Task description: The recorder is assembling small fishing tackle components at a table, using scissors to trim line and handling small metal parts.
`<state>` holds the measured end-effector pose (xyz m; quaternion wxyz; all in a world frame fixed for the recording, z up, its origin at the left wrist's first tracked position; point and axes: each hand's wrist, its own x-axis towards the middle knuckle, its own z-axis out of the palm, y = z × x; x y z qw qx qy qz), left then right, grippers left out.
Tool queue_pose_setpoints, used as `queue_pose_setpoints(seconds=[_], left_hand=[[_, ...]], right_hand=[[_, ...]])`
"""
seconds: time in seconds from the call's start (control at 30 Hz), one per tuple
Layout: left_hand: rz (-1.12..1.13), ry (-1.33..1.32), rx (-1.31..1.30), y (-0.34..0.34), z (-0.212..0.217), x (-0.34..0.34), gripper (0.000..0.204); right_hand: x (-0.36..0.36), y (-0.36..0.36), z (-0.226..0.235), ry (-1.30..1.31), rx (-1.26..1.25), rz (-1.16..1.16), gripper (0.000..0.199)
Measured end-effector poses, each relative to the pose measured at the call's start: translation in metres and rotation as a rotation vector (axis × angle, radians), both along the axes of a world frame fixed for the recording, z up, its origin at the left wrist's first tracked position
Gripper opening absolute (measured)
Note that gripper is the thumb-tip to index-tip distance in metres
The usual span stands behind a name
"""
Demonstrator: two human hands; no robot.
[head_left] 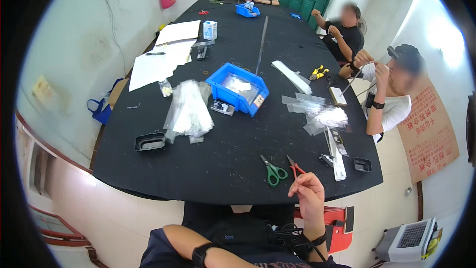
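My right hand (308,193) is raised at the table's near edge, its thumb and fingertips pressed together in a pinch. Anything between those fingertips is too small or hidden to make out. Just behind them lies a red-handled cutting tool, probably pliers (295,165), its handle ends partly covered by my fingers; I cannot tell whether they touch. Left of it, green-handled scissors (273,170) rest on the black cloth. My left forearm, with a black wristband (201,255), crosses low in front of me, and its hand is outside the picture.
Clear plastic bags (191,114) and a blue bin (238,89) occupy the middle. Small black trays (150,141) (362,164), more bags (327,115) and white strips (338,161) lie around. Papers (163,59) are at the left. Co-workers sit along the right and far end. A red stool (334,228) stands below.
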<state>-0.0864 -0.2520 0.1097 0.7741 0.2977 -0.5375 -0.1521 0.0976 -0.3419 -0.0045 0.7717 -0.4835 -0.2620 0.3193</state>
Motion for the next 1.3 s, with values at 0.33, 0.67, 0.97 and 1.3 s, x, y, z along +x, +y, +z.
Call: queue_pose_setpoints(seconds=[0.33,0.67,0.97,1.3], left_hand=[[0.118,-0.11,-0.099,0.073,-0.032,-0.02,0.026],[1.259,0.859,0.486,0.081,-0.078,-0.01,0.052],[1.06,1.111,0.331,0.091,-0.093,-0.032,0.043],[1.09,1.28,0.996,0.128,-0.153,-0.206,0.018]], right_hand=[[0.001,-0.008,0.006,-0.042,0.064,0.059,0.016],[-0.034,0.021,0.026,-0.497,-0.287,0.26,0.033],[-0.046,0.044,0.022,-0.791,-0.148,0.298,0.038],[0.003,0.016,0.042,-0.779,-0.324,0.645,0.036]])
